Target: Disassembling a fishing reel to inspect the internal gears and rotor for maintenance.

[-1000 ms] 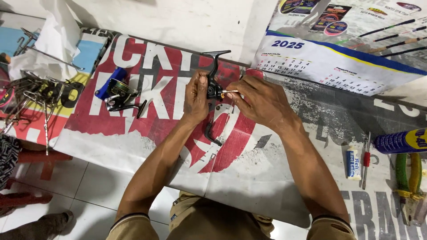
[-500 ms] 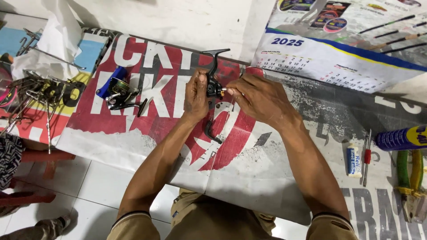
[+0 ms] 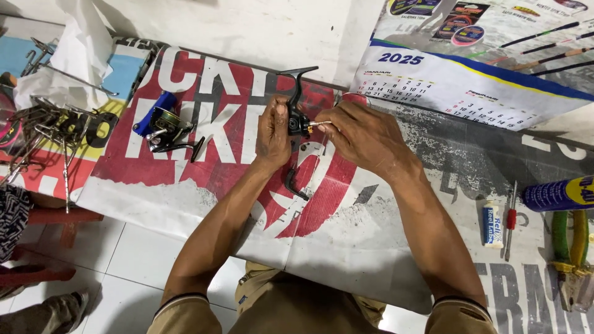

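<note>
Gripping a black metal fishing-reel body (image 3: 296,120) w/ a long angled handle arm, the left hand (image 3: 273,133) is closed round its left side, fingers wrapped, thumb toward the centre. Reel sits upright between both hands, just above the red-and-white printed banner sheet (image 3: 204,179) covering the work surface. Right hand (image 3: 362,136) comes in from the other side; its fingertips (image 3: 328,122) are pinched shut on a thin light-coloured pin-like part (image 3: 315,124) sticking out of the reel's right side. Can't tell if that part is a tool or a piece of the reel. A black leg of the reel hangs down below the hands, approx. touching the sheet.

Left of the hands, well apart, lies a second spinning reel, blue and black w/ a dark spool (image 3: 164,127). Further left: a pile of bent grey metal wire parts (image 3: 46,127) and a crumpled white cloth (image 3: 77,55). Far right: small white lube tube (image 3: 492,224), red-handled thin screwdriver (image 3: 510,219), blue-and-yellow spray can (image 3: 560,193), green-handled pliers (image 3: 572,253). A wall calendar (image 3: 470,93) lies above, right of centre.
</note>
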